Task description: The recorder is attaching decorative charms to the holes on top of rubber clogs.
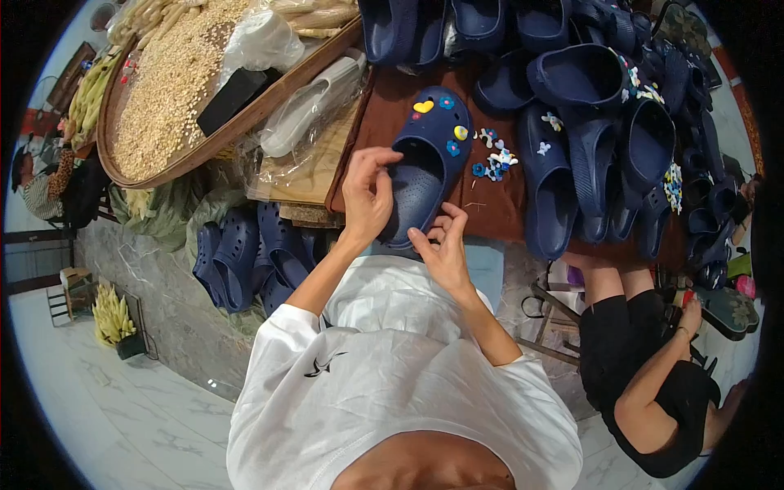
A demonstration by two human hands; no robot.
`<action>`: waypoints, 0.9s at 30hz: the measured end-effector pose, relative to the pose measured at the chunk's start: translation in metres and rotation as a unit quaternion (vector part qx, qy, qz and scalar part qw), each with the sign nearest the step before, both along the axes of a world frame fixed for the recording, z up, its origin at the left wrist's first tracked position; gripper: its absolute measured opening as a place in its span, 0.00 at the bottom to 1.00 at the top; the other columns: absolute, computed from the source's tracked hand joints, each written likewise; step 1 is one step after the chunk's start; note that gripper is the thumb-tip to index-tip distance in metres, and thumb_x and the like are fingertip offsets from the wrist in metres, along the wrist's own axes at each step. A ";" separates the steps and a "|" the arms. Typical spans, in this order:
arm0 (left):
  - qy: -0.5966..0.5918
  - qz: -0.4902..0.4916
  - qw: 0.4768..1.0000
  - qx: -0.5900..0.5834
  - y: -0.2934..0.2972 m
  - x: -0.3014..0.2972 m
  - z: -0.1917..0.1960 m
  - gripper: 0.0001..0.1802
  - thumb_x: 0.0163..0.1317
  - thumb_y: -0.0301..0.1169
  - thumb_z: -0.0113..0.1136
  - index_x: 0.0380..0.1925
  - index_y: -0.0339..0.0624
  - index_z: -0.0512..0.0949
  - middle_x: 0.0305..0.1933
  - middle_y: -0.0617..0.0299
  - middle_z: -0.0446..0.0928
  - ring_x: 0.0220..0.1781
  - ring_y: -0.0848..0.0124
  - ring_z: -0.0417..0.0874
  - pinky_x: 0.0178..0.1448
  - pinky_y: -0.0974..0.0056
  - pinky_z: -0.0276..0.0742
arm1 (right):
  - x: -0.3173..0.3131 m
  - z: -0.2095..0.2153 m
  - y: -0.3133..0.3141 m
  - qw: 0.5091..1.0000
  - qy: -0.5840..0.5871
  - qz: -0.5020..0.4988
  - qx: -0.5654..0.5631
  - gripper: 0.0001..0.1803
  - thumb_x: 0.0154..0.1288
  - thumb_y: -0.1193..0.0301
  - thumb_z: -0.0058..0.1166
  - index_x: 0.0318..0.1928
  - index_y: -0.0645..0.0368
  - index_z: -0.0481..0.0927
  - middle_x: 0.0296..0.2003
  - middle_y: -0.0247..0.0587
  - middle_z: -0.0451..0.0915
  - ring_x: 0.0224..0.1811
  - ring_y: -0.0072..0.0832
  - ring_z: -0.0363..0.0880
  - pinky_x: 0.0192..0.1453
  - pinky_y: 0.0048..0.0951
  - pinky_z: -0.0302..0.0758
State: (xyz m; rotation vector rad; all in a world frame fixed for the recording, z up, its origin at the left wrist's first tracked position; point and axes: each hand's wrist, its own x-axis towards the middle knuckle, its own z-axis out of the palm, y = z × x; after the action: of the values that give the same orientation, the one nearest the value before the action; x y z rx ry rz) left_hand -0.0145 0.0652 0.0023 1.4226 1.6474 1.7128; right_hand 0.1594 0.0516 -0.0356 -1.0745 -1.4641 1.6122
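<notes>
A navy clog [420, 175] lies in front of me at the table's near edge, toe pointing away. Yellow and blue charms sit on its upper. My left hand [369, 192] is at its left side, fingers curled and thumb by the opening's rim. At the heel, my right hand [445, 249] grips the clog, thumb against the edge and fingers bent along the right side. What lies under the fingertips is partly hidden. Loose small charms [496, 155], white, blue and yellow, are scattered on the brown cloth [490, 200] right of the clog.
Many navy clogs [549, 188] are piled at the right and far side. At left stand a woven tray of pale kernels [167, 114], a plastic-wrapped shoe form [310, 106] and hanging clogs [237, 257]. Another person [653, 384] sits at the right, one hand near a dark sandal.
</notes>
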 end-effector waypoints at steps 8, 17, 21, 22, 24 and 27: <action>-0.061 0.009 0.992 -0.114 0.037 -0.010 -0.021 0.17 0.71 0.35 0.51 0.55 0.41 0.76 0.49 0.53 0.76 0.49 0.64 0.78 0.55 0.62 0.72 | 0.016 0.014 0.054 0.985 -0.121 -0.084 0.088 0.15 0.73 0.62 0.56 0.45 0.62 0.73 0.30 0.34 0.76 0.30 0.19 0.72 0.34 0.22 0.70; -0.001 0.023 0.985 -0.172 0.029 0.000 0.001 0.16 0.70 0.38 0.53 0.51 0.39 0.77 0.47 0.51 0.78 0.43 0.62 0.84 0.52 0.60 0.76 | -0.004 0.012 0.102 0.959 -0.220 -0.102 0.147 0.23 0.68 0.55 0.59 0.44 0.62 0.69 0.26 0.44 0.75 0.27 0.38 0.76 0.35 0.40 0.73; 0.023 0.014 0.974 -0.226 0.035 -0.008 0.017 0.19 0.64 0.43 0.61 0.41 0.36 0.78 0.41 0.51 0.80 0.39 0.62 0.85 0.48 0.60 0.78 | -0.004 0.033 0.087 0.944 -0.237 -0.068 0.221 0.13 0.73 0.64 0.51 0.42 0.61 0.66 0.27 0.52 0.77 0.30 0.51 0.79 0.35 0.48 0.73; 0.029 0.011 0.965 -0.260 0.040 -0.012 0.021 0.21 0.62 0.45 0.64 0.38 0.35 0.78 0.38 0.51 0.80 0.38 0.62 0.85 0.46 0.60 0.78 | -0.004 0.034 0.087 0.944 -0.237 -0.068 0.220 0.13 0.73 0.64 0.51 0.42 0.61 0.66 0.27 0.52 0.77 0.30 0.51 0.79 0.35 0.48 0.73; 0.028 0.019 0.963 -0.266 0.052 -0.018 0.017 0.27 0.55 0.52 0.70 0.33 0.36 0.77 0.32 0.53 0.80 0.36 0.62 0.84 0.42 0.60 0.78 | -0.005 0.033 0.089 0.919 -0.251 -0.054 0.298 0.09 0.73 0.69 0.47 0.42 0.61 0.65 0.30 0.57 0.79 0.34 0.57 0.79 0.37 0.54 0.73; 0.111 0.021 0.935 -0.335 0.067 -0.023 0.016 0.33 0.45 0.61 0.72 0.24 0.40 0.73 0.25 0.54 0.79 0.32 0.60 0.83 0.39 0.58 0.76 | -0.002 0.027 0.094 0.913 -0.250 -0.038 0.321 0.08 0.73 0.70 0.45 0.41 0.61 0.64 0.30 0.57 0.79 0.35 0.58 0.79 0.38 0.55 0.73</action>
State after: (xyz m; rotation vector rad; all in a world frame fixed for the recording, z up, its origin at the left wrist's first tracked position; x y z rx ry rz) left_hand -0.0379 0.1325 0.0181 1.2582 2.1134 0.8664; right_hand 0.1571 0.1459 -0.0089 -1.1569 -2.0535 0.7035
